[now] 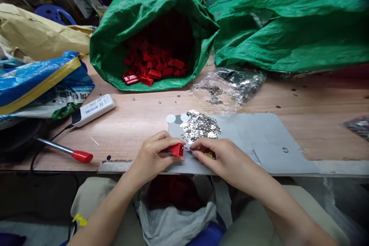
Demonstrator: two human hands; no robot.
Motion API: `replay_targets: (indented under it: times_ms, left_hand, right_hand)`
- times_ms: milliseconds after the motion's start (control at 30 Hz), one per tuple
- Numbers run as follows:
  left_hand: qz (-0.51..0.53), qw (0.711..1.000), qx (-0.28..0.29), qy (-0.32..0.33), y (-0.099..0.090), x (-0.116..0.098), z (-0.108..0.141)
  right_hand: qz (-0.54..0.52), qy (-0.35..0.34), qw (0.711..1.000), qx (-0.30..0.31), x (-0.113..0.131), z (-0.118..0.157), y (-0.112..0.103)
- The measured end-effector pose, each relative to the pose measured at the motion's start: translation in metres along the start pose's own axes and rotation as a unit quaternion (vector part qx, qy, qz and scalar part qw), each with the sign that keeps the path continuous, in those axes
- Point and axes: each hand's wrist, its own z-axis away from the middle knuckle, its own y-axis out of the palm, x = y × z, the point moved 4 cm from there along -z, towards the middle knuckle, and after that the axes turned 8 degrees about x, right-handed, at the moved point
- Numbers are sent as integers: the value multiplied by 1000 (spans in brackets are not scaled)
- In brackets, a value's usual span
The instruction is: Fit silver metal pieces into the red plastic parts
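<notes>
Here, low in the frame's centre, a small red plastic block (176, 149) is pinched in the left hand (152, 157), just beside the right hand (219, 155), whose fingers close on a thin metal piece (188, 148) touching it. Above lies a heap of silver bits (201, 126) on the tabletop (138, 123).
</notes>
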Motion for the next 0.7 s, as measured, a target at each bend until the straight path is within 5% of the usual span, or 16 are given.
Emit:
replay_targets:
  times_ms: [700]
  left_hand:
    - [-32, 999, 4, 1, -1, -3, -1]
  right_hand:
    - [86, -51, 993, -63, 7, -6, 14]
